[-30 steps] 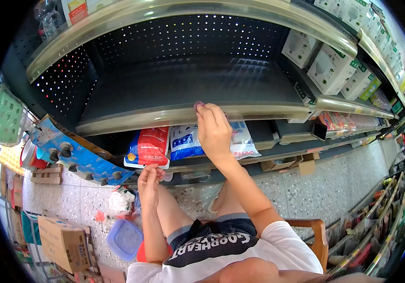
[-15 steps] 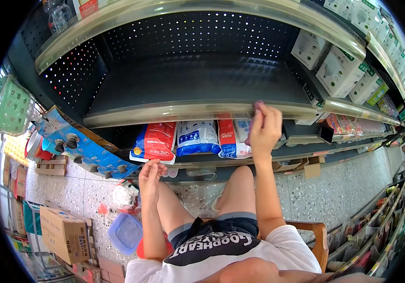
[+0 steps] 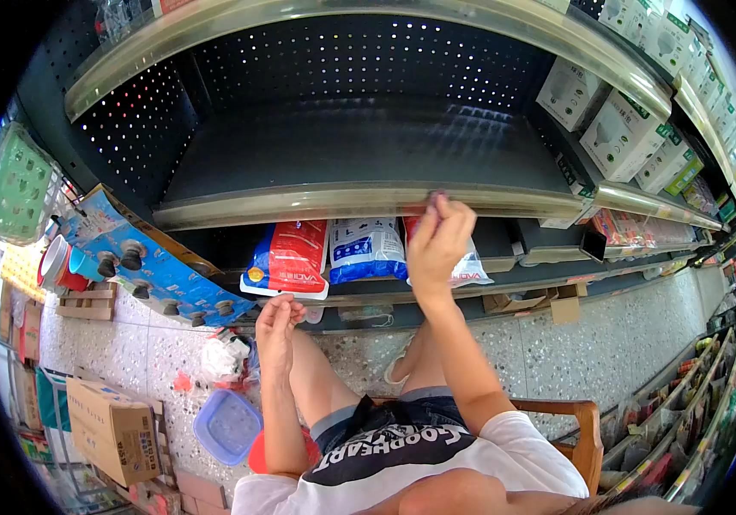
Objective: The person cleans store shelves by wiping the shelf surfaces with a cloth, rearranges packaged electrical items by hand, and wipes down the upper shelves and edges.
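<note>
A small purple cloth (image 3: pixel 437 198) pokes out of the top of my right hand (image 3: pixel 438 245), whose fingers are closed on it at the clear front edge (image 3: pixel 325 202) of the dark shelf. Below that edge, a red and white bag (image 3: pixel 292 257), a blue and white bag (image 3: pixel 366 249) and a further bag (image 3: pixel 471 268), partly behind my right hand, lie on the lower shelf. Close under the red bag's lower edge is my left hand (image 3: pixel 277 326), thumb and fingertips pressed together; whatever may be between them is too small to make out.
White bulb boxes (image 3: pixel 621 137) stand on the right shelf. A blue box (image 3: pixel 141 266) with dark knobs is at the left, beneath a green basket (image 3: pixel 21 189). On the floor are a blue plastic tub (image 3: pixel 228 427) and a cardboard carton (image 3: pixel 115 429). A wooden chair (image 3: pixel 589 438) is under me.
My right hand moved right along the shelf edge with the purple cloth, then came part of the way back left. My left hand has stayed near the red bag.
</note>
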### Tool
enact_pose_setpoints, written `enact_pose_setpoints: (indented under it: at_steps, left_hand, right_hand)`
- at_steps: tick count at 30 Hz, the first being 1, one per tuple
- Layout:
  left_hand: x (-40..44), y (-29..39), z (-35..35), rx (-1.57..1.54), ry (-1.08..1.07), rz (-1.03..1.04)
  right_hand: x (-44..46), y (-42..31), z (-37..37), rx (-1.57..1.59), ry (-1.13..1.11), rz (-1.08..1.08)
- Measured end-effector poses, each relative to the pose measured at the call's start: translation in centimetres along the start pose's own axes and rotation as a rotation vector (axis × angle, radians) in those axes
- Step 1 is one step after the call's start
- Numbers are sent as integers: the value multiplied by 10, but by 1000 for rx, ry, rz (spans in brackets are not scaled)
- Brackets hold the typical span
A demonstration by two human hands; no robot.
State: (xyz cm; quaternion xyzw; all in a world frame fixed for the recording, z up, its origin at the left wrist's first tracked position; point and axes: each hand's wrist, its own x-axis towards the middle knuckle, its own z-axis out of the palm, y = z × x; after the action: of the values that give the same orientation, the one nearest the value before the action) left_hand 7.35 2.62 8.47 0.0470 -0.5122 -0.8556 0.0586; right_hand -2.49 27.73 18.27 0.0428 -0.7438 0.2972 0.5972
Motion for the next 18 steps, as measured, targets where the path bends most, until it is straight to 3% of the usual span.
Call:
enact_pose_setpoints:
  at_steps: [10,18]
  left_hand:
    - [-7,4,-5,-6,26,14]
    - [-14,8,2,21,36,20]
  right_hand:
    - [-17,-55,36,165,-105,-37]
    - [-6,-35,16,227,-194,-113]
